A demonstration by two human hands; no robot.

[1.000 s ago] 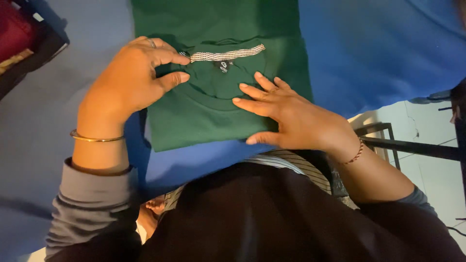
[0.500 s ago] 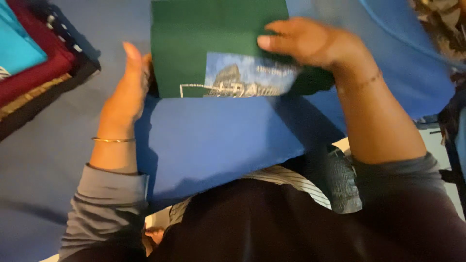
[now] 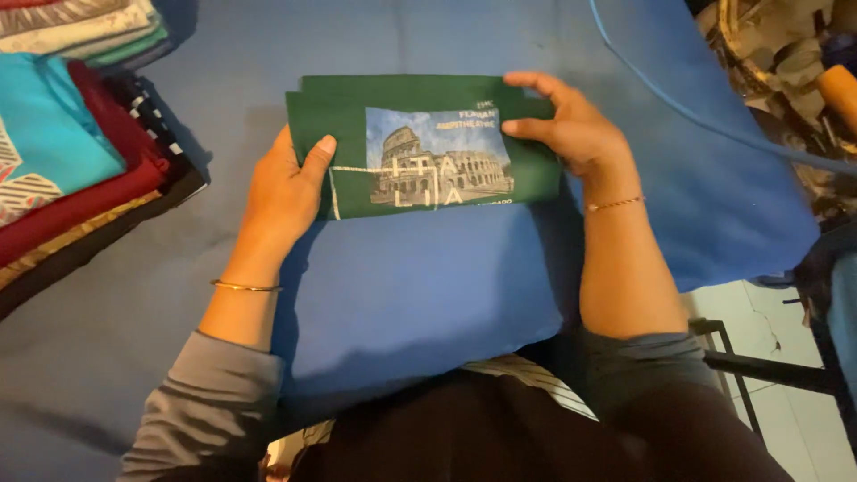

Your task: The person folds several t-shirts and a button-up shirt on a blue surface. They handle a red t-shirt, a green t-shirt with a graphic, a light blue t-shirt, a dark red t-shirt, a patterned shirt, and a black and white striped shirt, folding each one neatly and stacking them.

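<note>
A folded dark green shirt (image 3: 420, 96) lies on the blue cloth-covered surface (image 3: 428, 286), its printed picture of an old stone arena facing up. My left hand (image 3: 284, 189) grips the shirt's left edge, thumb on top. My right hand (image 3: 571, 129) grips the right edge, fingers curled over the far corner. Both wrists wear thin bracelets.
A stack of folded clothes (image 3: 67, 152) in teal, red, black and patterned fabric sits at the left. A blue cable (image 3: 678, 107) crosses the cloth at the upper right. A dark metal frame (image 3: 759, 366) and pale tiled floor show at the lower right.
The shirt was turned over, from collar side up to print side up, and now lies flat. Both hands moved from pressing on top to holding its two side edges.
</note>
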